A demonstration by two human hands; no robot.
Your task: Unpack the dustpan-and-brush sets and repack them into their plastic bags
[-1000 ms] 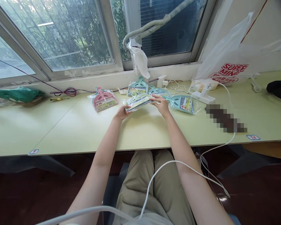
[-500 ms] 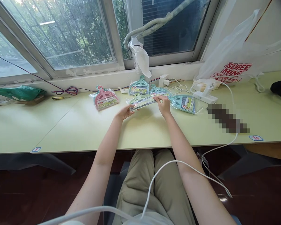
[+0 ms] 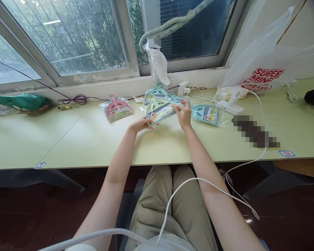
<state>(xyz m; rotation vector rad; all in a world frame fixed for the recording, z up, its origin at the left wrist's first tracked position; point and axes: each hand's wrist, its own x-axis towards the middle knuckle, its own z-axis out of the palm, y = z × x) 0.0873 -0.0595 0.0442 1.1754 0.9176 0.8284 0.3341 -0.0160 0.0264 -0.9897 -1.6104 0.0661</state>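
My left hand [image 3: 143,124] is closed on the lower left corner of a green dustpan and brush set [image 3: 158,108] in clear plastic. It is tilted, its printed label and bristles facing me. At the packet's right edge, my right hand [image 3: 183,113] pinches the wrapping with bent fingers; the exact contact is partly hidden. Behind the held packet lie a teal wrapped set [image 3: 159,90] and another, mostly covered one. Right of my right hand rests a blue-green wrapped set [image 3: 206,114]. A pink wrapped set [image 3: 117,107] lies apart on the left.
The pale green table [image 3: 94,146] runs along a window. At the right stand a white power strip [image 3: 230,107], a plastic bag [image 3: 261,75] and a blurred-out dark object [image 3: 253,131]. A green bag [image 3: 23,103] and a yellow-handled screwdriver [image 3: 64,107] lie left. A white cable [image 3: 196,179] crosses my lap.
The held packet has tipped up, so more of its front and its green handle show. My right hand's fingers have shifted and spread a little at its edge.
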